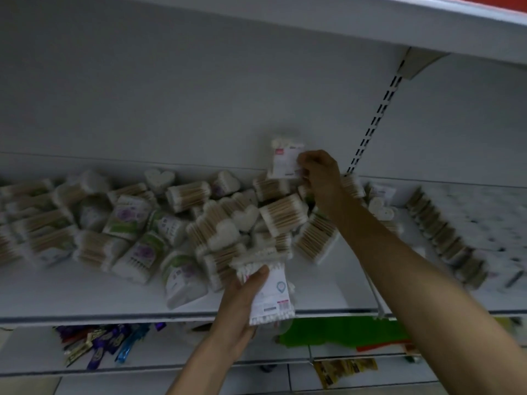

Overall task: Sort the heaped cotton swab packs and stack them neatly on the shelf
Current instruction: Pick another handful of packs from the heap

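The left hand (242,303) curls round a white-stemmed swab pack (275,292) at the front edge of the shelf (71,300), while the right hand (319,175) pinches a second pack (285,163) raised above the heap of packs (176,220) sprawled across the shelf. Both held packs carry white labels with a small red patch, the print too blurred to read
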A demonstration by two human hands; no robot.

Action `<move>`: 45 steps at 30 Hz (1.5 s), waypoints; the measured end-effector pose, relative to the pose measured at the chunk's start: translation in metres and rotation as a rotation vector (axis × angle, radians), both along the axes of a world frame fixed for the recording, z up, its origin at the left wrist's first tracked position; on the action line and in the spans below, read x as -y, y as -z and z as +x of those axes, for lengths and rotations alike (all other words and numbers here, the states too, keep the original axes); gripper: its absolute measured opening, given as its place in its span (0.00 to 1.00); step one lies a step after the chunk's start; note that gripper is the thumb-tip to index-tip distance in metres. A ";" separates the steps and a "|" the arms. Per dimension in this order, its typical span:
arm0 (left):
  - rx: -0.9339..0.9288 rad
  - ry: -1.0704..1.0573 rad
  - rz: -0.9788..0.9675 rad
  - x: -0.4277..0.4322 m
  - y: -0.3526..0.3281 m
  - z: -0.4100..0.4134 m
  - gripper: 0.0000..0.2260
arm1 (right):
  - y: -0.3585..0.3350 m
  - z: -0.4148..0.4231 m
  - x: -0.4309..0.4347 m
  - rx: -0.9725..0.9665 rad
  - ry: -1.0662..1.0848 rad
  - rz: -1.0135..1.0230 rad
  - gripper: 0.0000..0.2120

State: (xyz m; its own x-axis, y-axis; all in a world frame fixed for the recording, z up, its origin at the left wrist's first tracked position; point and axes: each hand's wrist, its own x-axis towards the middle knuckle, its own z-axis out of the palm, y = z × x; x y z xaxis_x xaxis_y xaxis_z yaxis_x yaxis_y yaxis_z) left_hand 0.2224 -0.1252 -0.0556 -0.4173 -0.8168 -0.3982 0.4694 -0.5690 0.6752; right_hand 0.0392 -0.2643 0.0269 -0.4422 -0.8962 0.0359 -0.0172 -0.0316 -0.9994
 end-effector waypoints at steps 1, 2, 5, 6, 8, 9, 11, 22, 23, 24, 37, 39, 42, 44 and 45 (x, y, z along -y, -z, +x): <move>-0.001 0.004 0.002 0.001 0.001 -0.001 0.22 | 0.001 -0.002 -0.007 0.117 0.001 0.003 0.10; 0.003 0.008 0.006 0.003 0.004 -0.002 0.23 | 0.003 -0.003 -0.013 0.214 -0.002 0.003 0.10; 0.025 0.017 0.013 0.009 0.007 -0.006 0.26 | 0.012 -0.001 -0.032 0.347 -0.012 -0.015 0.09; 0.037 0.018 0.008 0.011 0.008 -0.008 0.27 | 0.017 0.001 -0.037 0.303 -0.008 -0.023 0.09; 0.069 0.010 -0.010 0.015 0.008 -0.013 0.27 | 0.028 0.005 -0.045 0.034 0.011 -0.042 0.10; 0.088 0.004 -0.028 0.016 0.008 -0.016 0.28 | 0.034 0.007 -0.048 -0.130 0.009 -0.050 0.10; 0.124 -0.007 -0.065 0.018 0.008 -0.021 0.29 | 0.044 0.012 -0.054 -0.338 -0.015 -0.033 0.11; 0.064 0.000 -0.112 0.017 0.012 -0.007 0.26 | 0.058 0.005 -0.080 0.038 0.278 -0.016 0.10; 0.065 0.001 -0.119 0.018 0.013 -0.007 0.26 | 0.060 0.006 -0.085 0.010 0.308 -0.026 0.10; 0.065 0.003 -0.123 0.018 0.012 -0.007 0.26 | 0.062 0.007 -0.089 -0.020 0.320 -0.030 0.10; 0.104 -0.229 -0.087 0.004 0.019 -0.025 0.21 | 0.078 0.011 -0.111 0.077 0.283 -0.063 0.09; 0.124 -0.289 -0.114 0.000 0.012 -0.024 0.25 | 0.070 0.008 -0.111 0.044 0.269 -0.105 0.08; 0.176 -0.367 -0.200 -0.004 -0.004 -0.018 0.24 | 0.052 0.012 -0.112 0.015 0.231 -0.163 0.10; 0.235 -0.457 -0.244 -0.007 -0.017 -0.012 0.23 | 0.040 0.022 -0.114 -0.016 0.137 -0.171 0.08; 0.262 -0.504 -0.255 -0.008 -0.022 -0.009 0.24 | 0.034 0.029 -0.115 -0.020 0.074 -0.170 0.08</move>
